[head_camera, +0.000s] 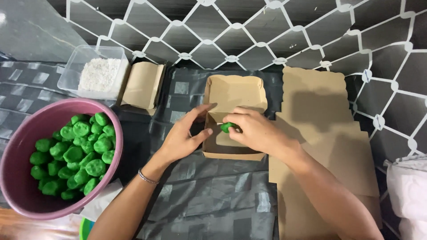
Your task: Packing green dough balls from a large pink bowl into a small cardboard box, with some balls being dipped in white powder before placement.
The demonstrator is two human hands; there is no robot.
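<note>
An open brown cardboard box (235,91) stands on the dark sheet in front of me. My right hand (254,131) is inside it, fingers closed on a small green ball (227,127) near the box's floor. My left hand (184,135) rests against the box's left wall with fingers apart, thumb over the rim, holding nothing else. A thin bracelet is on my left wrist.
A pink bowl (12,155) at the left holds several green balls (80,153). Behind it is a clear tub of white flakes (98,73) and a folded cardboard box (142,84). Flat cardboard sheets (320,129) lie to the right, white bags (407,191) at the far right.
</note>
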